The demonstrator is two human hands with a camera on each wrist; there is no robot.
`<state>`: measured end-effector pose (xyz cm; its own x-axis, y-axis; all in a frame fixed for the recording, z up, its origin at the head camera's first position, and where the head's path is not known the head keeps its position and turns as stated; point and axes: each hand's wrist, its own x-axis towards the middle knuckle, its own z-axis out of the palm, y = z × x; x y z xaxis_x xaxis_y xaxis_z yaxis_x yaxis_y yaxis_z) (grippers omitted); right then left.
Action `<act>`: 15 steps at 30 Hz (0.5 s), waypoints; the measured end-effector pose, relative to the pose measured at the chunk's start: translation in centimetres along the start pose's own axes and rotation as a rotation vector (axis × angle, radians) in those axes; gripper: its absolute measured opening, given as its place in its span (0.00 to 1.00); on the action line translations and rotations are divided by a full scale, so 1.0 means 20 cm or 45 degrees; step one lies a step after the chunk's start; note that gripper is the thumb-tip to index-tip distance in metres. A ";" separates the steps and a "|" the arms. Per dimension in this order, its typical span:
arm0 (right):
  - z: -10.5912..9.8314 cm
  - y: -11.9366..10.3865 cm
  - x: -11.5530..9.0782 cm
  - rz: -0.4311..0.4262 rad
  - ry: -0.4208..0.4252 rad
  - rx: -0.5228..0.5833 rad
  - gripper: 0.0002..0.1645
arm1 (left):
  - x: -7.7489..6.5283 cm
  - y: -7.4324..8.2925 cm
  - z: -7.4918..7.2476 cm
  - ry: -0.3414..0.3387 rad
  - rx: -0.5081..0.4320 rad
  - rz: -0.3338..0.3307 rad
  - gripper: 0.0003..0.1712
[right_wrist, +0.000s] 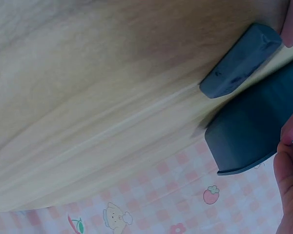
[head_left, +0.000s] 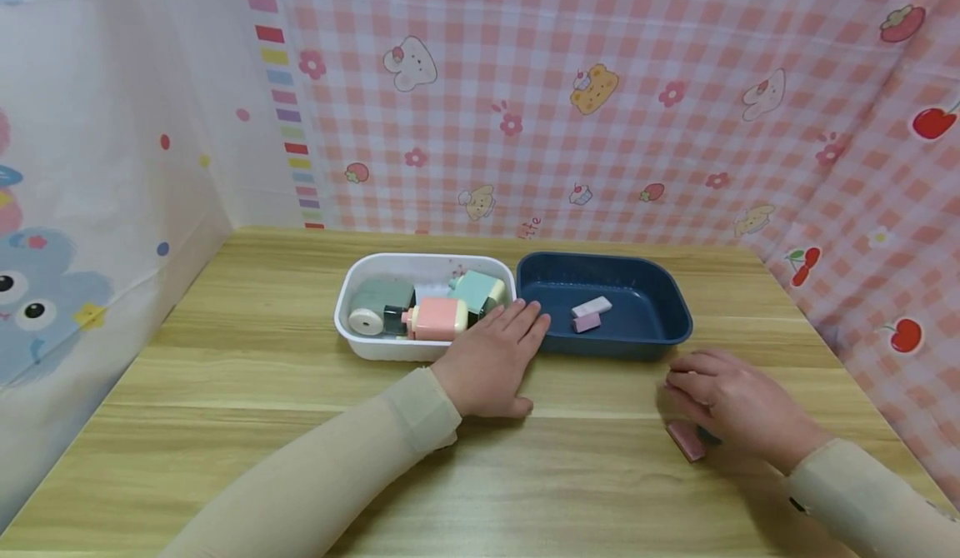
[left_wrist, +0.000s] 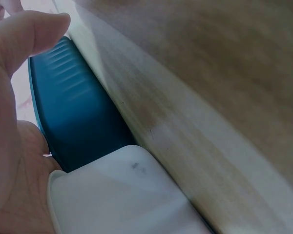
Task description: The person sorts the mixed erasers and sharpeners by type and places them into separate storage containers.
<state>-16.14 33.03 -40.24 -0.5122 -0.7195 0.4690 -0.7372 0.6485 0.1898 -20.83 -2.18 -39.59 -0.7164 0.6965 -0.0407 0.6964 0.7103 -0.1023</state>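
My left hand [head_left: 491, 362] lies with straight fingers over the meeting rims of a white bin [head_left: 401, 350] and a navy bin [head_left: 607, 346]; its thumb sticks out in front. My right hand [head_left: 742, 404] is over the table, in front of the navy bin's right corner. In the right wrist view its fingers [right_wrist: 289, 178] are bent with their tips together, and I cannot tell whether they pinch something small. Under this hand lies a dark teal block [right_wrist: 241, 61], with a dusty pink block [head_left: 686, 441] beside it on the table.
Inside the white bin are a pink and cream bottle-shaped item [head_left: 438, 318], a mint one [head_left: 480, 287] and a grey-green item [head_left: 390, 296] with a white round part. The navy bin holds a white bar [head_left: 592, 306] and a lilac block [head_left: 587, 322]. Patterned cloth [head_left: 637, 150] hangs behind the table.
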 end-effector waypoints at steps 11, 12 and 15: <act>-0.03 -0.01 0.06 -0.018 0.075 -0.003 0.43 | 0.00 0.00 0.00 0.009 0.010 0.007 0.66; -0.04 -0.01 0.07 -0.019 0.078 -0.003 0.43 | 0.00 0.00 0.00 0.010 0.009 0.008 0.66; -0.05 -0.01 0.09 -0.032 0.098 0.002 0.42 | 0.00 0.00 -0.01 0.010 0.008 0.009 0.66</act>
<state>-16.51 31.93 -38.62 -0.4582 -0.7140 0.5293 -0.7500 0.6302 0.2008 -20.77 -2.21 -39.47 -0.7112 0.7022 -0.0333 0.7010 0.7049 -0.1085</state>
